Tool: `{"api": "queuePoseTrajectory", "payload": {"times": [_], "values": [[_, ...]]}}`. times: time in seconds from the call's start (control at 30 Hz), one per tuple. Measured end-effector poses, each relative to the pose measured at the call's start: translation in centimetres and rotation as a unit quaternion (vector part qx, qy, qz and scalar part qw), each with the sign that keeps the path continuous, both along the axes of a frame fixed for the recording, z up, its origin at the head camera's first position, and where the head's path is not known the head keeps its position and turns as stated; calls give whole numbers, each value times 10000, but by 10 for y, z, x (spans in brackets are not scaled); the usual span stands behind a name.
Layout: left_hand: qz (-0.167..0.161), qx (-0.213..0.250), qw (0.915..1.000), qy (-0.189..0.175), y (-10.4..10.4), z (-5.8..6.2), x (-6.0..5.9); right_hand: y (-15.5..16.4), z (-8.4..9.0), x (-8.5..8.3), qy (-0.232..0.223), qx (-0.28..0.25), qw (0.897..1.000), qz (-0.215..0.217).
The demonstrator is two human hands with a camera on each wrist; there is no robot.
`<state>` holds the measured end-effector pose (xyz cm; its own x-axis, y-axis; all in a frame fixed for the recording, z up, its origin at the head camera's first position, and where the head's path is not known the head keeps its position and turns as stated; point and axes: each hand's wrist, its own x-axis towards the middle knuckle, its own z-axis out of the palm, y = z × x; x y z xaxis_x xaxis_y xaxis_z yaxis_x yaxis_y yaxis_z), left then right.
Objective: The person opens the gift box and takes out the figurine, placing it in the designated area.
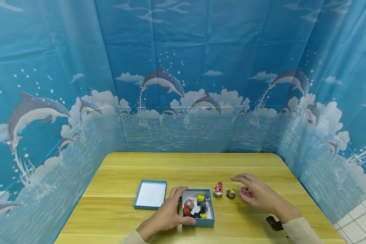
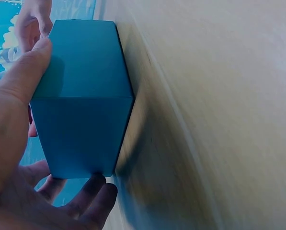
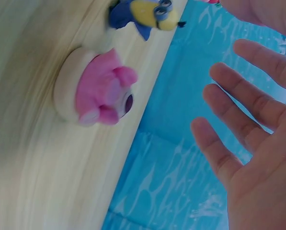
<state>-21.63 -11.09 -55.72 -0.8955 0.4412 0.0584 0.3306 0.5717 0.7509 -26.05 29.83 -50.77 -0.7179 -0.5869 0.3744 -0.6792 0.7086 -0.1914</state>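
Sitting just beside right hand (image 1: 257, 195): pink figure (image 1: 246, 191)

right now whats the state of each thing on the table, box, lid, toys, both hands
blue box: open, upright, small figures inside
box lid: off, lying inside-up left of the box
pink figure: on the table, out of the box, not held
yellow and blue figure: on the table, untouched
red and white figure: standing on the table, untouched
left hand: grips the box's side
right hand: fingers spread, over the pink figure, holding nothing
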Motion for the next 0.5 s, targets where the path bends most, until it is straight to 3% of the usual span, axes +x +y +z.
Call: {"api": "queuePoseTrajectory", "payload": {"times": [0.5], "values": [[-85, -16, 9999, -71, -3, 1, -3, -21, 9, 4, 358, -61, 9983, 465]]}}
